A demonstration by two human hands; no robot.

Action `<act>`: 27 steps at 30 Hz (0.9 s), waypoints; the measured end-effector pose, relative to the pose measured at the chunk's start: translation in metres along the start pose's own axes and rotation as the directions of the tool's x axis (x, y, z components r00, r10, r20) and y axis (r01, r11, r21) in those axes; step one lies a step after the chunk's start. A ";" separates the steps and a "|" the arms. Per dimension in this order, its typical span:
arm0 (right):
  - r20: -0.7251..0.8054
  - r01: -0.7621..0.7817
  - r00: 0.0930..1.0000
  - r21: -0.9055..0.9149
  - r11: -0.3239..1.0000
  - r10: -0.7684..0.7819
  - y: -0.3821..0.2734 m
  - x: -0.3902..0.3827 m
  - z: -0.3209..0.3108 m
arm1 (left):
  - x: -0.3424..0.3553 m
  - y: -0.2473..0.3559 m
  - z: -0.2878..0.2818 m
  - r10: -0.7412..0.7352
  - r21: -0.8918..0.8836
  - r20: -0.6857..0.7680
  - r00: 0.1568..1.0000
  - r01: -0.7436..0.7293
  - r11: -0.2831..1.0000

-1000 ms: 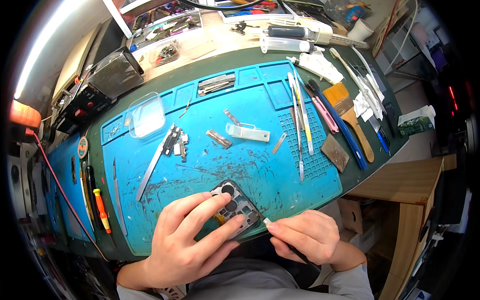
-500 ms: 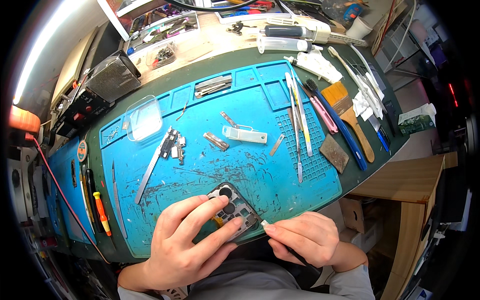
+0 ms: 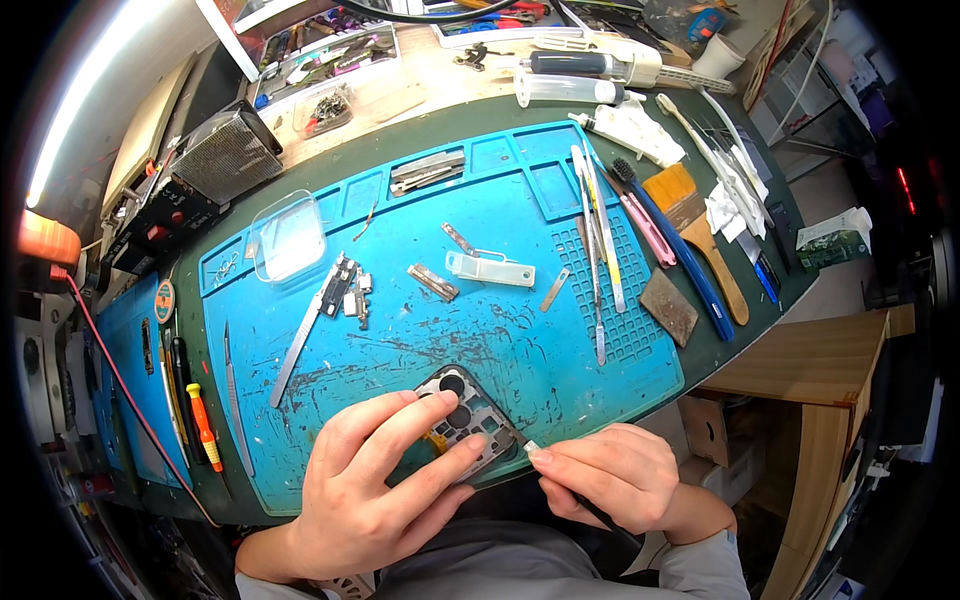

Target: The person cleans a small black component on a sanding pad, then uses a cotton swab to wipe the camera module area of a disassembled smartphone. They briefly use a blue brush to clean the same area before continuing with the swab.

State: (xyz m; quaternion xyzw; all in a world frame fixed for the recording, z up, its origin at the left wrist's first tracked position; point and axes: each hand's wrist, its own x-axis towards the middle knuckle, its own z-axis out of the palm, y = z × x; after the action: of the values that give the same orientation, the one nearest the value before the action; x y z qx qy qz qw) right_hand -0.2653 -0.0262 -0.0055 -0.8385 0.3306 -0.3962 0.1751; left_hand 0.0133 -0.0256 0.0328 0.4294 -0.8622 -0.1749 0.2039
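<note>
My left hand (image 3: 375,490) is closed on a phone frame (image 3: 488,418) at the front edge of the blue mat. Its fingers lie over the frame, which has round dark openings, and cover part of it. Beside the frame's right edge, my right hand (image 3: 620,478) pinches a slim tool with a black handle (image 3: 597,512). A small pale tip (image 3: 531,446) pokes out past the fingertips, close to the frame's edge. Whether the tip touches the frame I cannot tell.
Ahead on the blue mat (image 3: 400,340) lie small metal parts (image 3: 433,283), a translucent plastic piece (image 3: 490,269) and a clear box (image 3: 288,238). Tweezers (image 3: 592,250), brushes (image 3: 715,265) and a flat stone-like block (image 3: 668,306) are at right. Screwdrivers (image 3: 204,425) lie left.
Almost nothing differs. The tool's tip and my right fingertips have shifted very slightly beside the phone frame; my left hand stays put.
</note>
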 end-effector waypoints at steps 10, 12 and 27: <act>0.001 -0.030 1.000 0.001 1.000 0.030 -0.003 0.002 0.001 | 0.000 0.000 0.001 0.006 0.007 -0.008 1.000 -0.006 1.000; 0.003 -0.027 1.000 0.001 1.000 0.027 -0.003 0.002 0.001 | 0.000 0.000 0.001 0.005 0.006 -0.010 1.000 -0.005 1.000; -0.011 0.003 1.000 -0.033 0.999 -0.003 -0.002 0.001 0.003 | 0.001 0.000 0.000 0.004 0.007 -0.007 1.000 -0.004 1.000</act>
State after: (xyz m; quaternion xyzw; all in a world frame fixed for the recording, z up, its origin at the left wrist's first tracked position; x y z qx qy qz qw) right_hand -0.2617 -0.0252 -0.0056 -0.8395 0.3369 -0.3956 0.1588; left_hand 0.0127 -0.0260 0.0327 0.4288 -0.8630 -0.1700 0.2059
